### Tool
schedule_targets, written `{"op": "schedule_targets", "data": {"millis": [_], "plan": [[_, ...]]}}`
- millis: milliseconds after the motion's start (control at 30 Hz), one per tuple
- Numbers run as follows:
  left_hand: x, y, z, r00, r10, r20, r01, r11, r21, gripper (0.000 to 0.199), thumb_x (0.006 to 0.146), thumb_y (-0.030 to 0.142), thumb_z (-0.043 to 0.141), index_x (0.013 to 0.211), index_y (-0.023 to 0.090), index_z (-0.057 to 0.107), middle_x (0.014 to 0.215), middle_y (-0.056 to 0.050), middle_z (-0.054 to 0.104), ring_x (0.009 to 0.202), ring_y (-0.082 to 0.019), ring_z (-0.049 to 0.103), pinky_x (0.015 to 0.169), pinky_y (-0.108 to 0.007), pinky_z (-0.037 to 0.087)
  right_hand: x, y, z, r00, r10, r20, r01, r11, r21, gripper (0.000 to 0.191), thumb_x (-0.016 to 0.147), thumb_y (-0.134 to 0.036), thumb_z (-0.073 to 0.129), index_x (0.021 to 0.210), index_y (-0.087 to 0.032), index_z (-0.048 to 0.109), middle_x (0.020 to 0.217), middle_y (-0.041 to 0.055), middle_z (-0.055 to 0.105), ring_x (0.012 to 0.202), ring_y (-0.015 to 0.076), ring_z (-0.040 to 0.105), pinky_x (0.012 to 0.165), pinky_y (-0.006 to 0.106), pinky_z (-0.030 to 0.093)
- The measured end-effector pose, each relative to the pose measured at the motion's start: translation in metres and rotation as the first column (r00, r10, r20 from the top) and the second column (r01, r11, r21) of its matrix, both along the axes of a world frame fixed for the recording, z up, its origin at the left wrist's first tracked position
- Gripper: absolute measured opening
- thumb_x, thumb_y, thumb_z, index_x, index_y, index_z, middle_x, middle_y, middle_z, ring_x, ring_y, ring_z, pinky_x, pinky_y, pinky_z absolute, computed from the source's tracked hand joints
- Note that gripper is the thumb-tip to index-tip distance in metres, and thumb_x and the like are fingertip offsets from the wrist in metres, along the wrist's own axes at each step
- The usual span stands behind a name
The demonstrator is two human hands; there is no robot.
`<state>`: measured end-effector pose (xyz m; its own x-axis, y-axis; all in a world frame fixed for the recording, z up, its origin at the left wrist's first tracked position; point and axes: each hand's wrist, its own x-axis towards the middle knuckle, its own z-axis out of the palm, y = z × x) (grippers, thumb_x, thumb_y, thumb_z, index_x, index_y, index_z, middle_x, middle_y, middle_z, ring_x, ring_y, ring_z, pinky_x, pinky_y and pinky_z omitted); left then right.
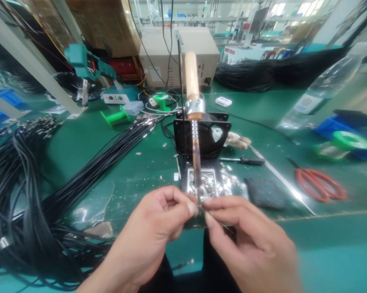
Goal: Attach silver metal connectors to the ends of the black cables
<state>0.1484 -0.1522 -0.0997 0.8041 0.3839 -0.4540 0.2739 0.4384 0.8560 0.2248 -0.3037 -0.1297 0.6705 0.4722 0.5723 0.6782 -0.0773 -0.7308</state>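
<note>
A soldering iron with a wooden handle (pixel 192 77) hangs upright, its tip pointing down between my two hands. My left hand (pixel 161 224) is closed in a pinch just left of the tip, on something too small to make out. To the right of the tip, my right hand (pixel 247 236) pinches with thumb and fingers; what it holds is also too small to tell. Right behind my fingertips lies a tray (pixel 187 181) of small metal pieces, with more pieces (pixel 229 179) scattered beside it. A black fan (pixel 201 136) stands behind the iron.
Black cables (pixel 30 203) pile up at the left, and a cable bundle (pixel 110 156) runs diagonally toward the back. Red-handled scissors (pixel 319 185), a screwdriver (pixel 247 161), a dark pad (pixel 265 192), a solder spool (pixel 343 144) and a plastic bottle (pixel 320 89) are at right.
</note>
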Motion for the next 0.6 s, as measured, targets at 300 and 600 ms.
{"op": "schedule_targets", "data": {"millis": [300,600], "plan": [[-0.0019,0.0,0.0007,1.0,-0.004,0.005,0.004,1.0,0.004,0.026,0.077,0.025,0.081,0.068,0.014,0.059,0.075,0.002,0.061,0.048,-0.001,0.028,0.045,-0.02,0.018,0.0002,0.0001,0.0046,1.0,-0.003,-0.003,0.003,1.0,0.003,0.015,0.085,-0.007,0.07,0.08,-0.02,0.075,0.093,0.0009,0.08,0.081,0.0098,0.077,0.079,0.016,0.063],[-0.0022,-0.0007,0.0011,1.0,-0.003,-0.014,0.003,1.0,0.019,0.026,0.075,0.025,0.082,0.067,0.015,0.06,0.07,0.004,0.058,0.048,-0.001,0.029,0.045,-0.02,0.018,-0.0003,0.0015,0.003,1.0,-0.002,-0.009,0.002,1.0,0.009,0.015,0.085,-0.007,0.07,0.08,-0.02,0.075,0.091,0.0011,0.079,0.08,0.0107,0.077,0.078,0.018,0.064]]}}
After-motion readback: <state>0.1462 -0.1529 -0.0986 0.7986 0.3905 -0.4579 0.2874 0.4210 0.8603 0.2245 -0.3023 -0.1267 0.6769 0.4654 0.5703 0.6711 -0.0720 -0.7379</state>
